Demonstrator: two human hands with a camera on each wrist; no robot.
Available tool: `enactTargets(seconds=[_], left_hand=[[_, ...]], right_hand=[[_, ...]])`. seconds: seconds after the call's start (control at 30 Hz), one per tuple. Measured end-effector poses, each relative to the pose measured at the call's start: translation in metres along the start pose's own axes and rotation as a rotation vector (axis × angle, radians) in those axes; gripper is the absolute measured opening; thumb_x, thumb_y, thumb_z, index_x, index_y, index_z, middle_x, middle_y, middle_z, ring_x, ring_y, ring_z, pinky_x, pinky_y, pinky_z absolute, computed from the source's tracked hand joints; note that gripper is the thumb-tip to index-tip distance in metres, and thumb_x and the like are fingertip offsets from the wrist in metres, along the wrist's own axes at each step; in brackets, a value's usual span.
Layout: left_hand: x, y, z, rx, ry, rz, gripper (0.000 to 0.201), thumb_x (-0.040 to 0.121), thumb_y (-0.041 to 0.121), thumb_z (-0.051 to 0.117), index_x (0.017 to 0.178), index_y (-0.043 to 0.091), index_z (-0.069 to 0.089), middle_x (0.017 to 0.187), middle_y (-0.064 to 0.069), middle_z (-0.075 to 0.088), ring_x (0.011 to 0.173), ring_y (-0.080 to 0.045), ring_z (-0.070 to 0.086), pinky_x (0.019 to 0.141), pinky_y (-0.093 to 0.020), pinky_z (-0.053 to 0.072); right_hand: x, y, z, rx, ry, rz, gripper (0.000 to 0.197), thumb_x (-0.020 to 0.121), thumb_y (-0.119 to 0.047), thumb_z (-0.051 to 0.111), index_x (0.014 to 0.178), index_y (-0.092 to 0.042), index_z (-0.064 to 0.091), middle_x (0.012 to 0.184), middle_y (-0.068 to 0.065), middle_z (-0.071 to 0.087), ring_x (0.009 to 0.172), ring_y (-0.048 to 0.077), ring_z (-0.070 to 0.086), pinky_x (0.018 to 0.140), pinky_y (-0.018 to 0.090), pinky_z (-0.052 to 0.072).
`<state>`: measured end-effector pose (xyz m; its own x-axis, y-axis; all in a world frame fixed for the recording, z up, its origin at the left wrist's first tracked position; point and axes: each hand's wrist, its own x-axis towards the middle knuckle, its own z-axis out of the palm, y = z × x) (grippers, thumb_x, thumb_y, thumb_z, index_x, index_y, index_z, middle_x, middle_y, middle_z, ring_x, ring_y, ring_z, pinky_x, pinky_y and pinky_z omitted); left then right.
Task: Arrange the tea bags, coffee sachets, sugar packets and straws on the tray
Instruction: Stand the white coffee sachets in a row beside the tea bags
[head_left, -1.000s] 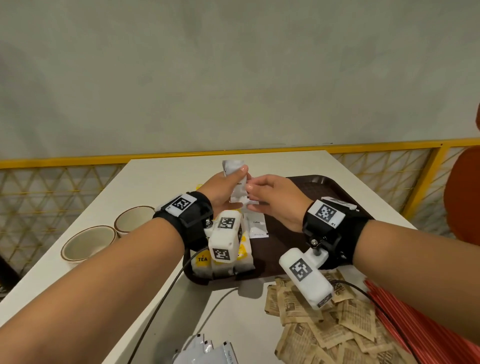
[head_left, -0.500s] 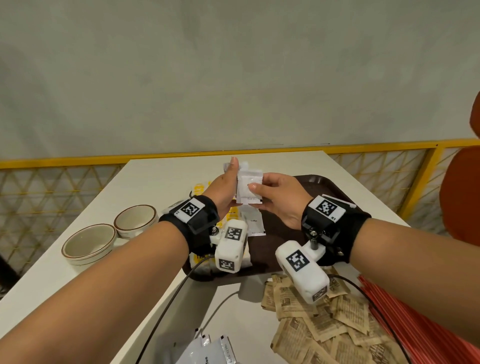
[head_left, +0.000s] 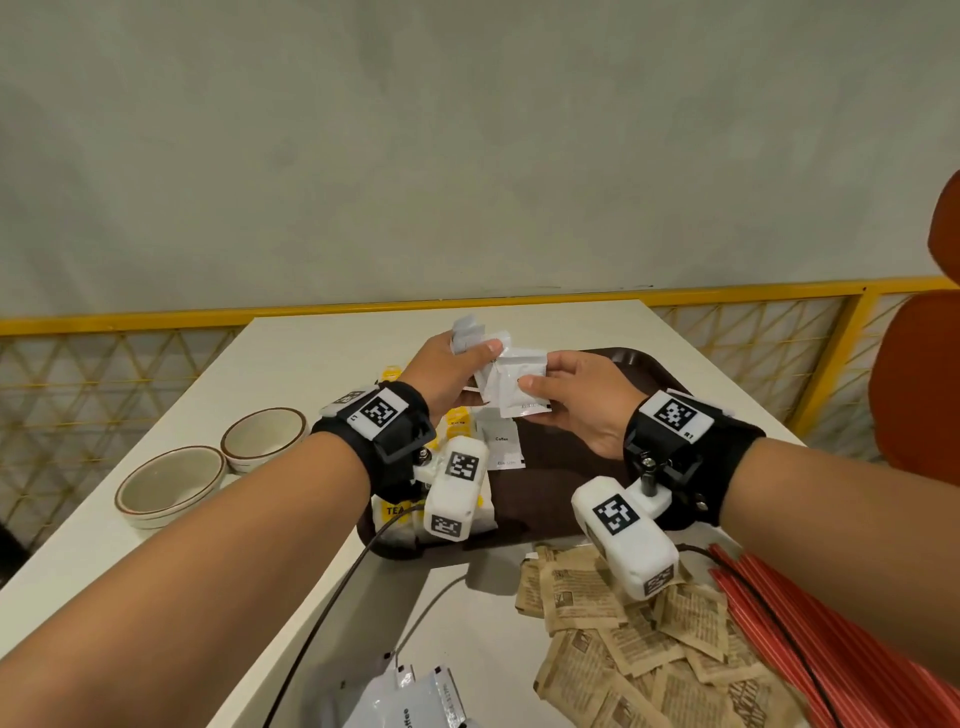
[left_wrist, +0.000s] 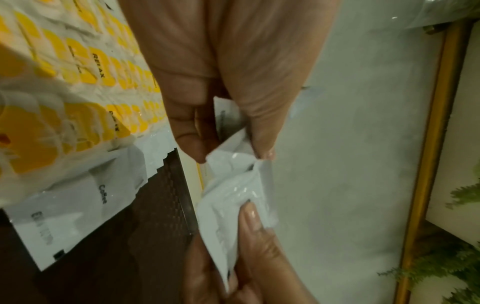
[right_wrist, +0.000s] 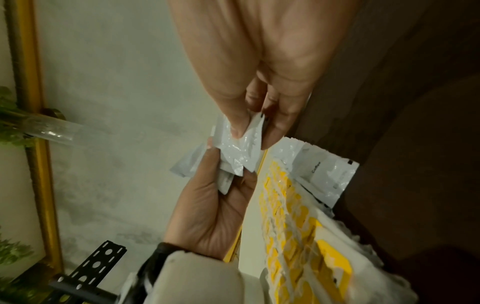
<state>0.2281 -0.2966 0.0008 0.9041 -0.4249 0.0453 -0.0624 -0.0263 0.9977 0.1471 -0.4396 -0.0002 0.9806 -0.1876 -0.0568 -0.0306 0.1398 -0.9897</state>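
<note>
We hold a small bunch of white coffee sachets in our left hand, grip closed round them, above the tray's far end. Our right hand pinches one sachet off that bunch, thumb on top.

Progress, as we judge it: roughly midway. On the brown tray the yellow tea bags already lie in a row along the left side, one coffee sachet flat beside them. Left to do: more coffee sachets near the table edge, brown sugar packets in a loose heap, red straws at right, all off the tray. Two bowls sit at left, nothing in them.
</note>
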Motion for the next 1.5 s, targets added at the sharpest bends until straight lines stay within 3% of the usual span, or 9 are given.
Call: enactTargets(seconds=[0.17,0.33,0.53,0.6,0.77,0.97,1.23,1.37,1.5], left_hand=[[0.002,0.002,-0.01,0.371,-0.078,0.038,0.007,0.088,0.018,0.066,0.089,0.012,0.062,0.074,-0.002,0.061,0.066,-0.013,0.057,0.057,-0.022,0.046],[0.016,-0.002,-0.003,0.969,-0.251,0.053,0.04,0.085,0.02,0.068,0.056,0.021,0.042,0.058,0.005,0.043,0.054,-0.007,0.039,0.053,-0.021,0.03],[0.02,-0.004,0.009,1.232,-0.3,0.007,0.032,0.083,0.023,0.069,0.061,0.018,0.047,0.065,0.003,0.047,0.072,-0.019,0.048,0.062,-0.028,0.033],[0.022,-0.006,0.014,1.274,-0.313,0.002,0.034,0.083,0.024,0.068,0.059,0.017,0.045,0.063,0.001,0.045,0.068,-0.018,0.047,0.057,-0.027,0.031],[0.022,-0.01,0.021,1.382,-0.352,-0.005,0.033,0.087,0.022,0.061,0.058,0.016,0.045,0.061,0.0,0.043,0.054,-0.013,0.038,0.051,-0.024,0.029],[0.021,-0.007,0.012,1.357,-0.338,0.003,0.032,0.085,0.023,0.065,0.059,0.016,0.047,0.061,0.001,0.044,0.059,-0.014,0.042,0.052,-0.023,0.029],[0.017,0.001,-0.001,1.237,-0.248,0.017,0.036,0.092,0.026,0.057,0.06,0.017,0.043,0.064,0.002,0.044,0.062,-0.015,0.044,0.052,-0.023,0.029],[0.01,0.0,-0.007,0.949,-0.188,-0.055,0.031,0.096,0.042,0.048,0.091,0.013,0.057,0.071,0.002,0.057,0.06,-0.01,0.051,0.056,-0.021,0.037],[0.0,-0.002,-0.008,0.734,-0.136,-0.071,0.036,0.101,0.044,0.03,0.117,0.013,0.042,0.079,-0.004,0.063,0.062,-0.014,0.055,0.058,-0.024,0.041]], right_hand=[[-0.004,0.01,-0.016,-0.089,0.018,0.098,0.015,0.089,0.003,0.06,0.1,-0.007,0.063,0.102,0.014,0.068,0.088,0.022,0.067,0.07,0.03,0.057],[-0.001,0.037,-0.024,-0.35,0.103,0.179,0.022,0.081,0.0,0.071,0.101,0.004,0.063,0.092,0.018,0.063,0.079,0.025,0.058,0.061,0.029,0.051],[0.005,0.043,-0.026,-0.514,0.033,0.197,0.023,0.076,0.0,0.076,0.096,0.003,0.064,0.081,0.012,0.062,0.074,0.022,0.062,0.064,0.031,0.055],[0.006,0.044,-0.024,-0.537,0.011,0.202,0.019,0.074,-0.002,0.079,0.085,-0.005,0.064,0.081,0.011,0.064,0.077,0.022,0.063,0.071,0.036,0.058],[0.01,0.048,-0.017,-0.581,0.044,0.182,0.027,0.07,-0.005,0.083,0.074,-0.013,0.057,0.073,0.007,0.058,0.069,0.02,0.057,0.057,0.027,0.05],[0.014,0.049,-0.013,-0.569,0.032,0.199,0.028,0.069,0.0,0.082,0.072,-0.011,0.056,0.077,0.011,0.062,0.076,0.026,0.065,0.075,0.04,0.059],[0.01,0.047,-0.009,-0.61,0.019,0.198,0.033,0.068,-0.001,0.084,0.08,-0.011,0.055,0.074,0.007,0.06,0.068,0.018,0.063,0.061,0.029,0.057],[0.007,0.046,-0.009,-0.602,0.0,0.223,0.034,0.069,0.001,0.082,0.086,-0.009,0.055,0.078,0.01,0.061,0.067,0.021,0.064,0.068,0.033,0.058],[0.004,0.042,-0.01,-0.571,0.029,0.201,0.032,0.072,-0.005,0.081,0.09,-0.008,0.055,0.076,0.01,0.061,0.065,0.019,0.061,0.067,0.032,0.057]])
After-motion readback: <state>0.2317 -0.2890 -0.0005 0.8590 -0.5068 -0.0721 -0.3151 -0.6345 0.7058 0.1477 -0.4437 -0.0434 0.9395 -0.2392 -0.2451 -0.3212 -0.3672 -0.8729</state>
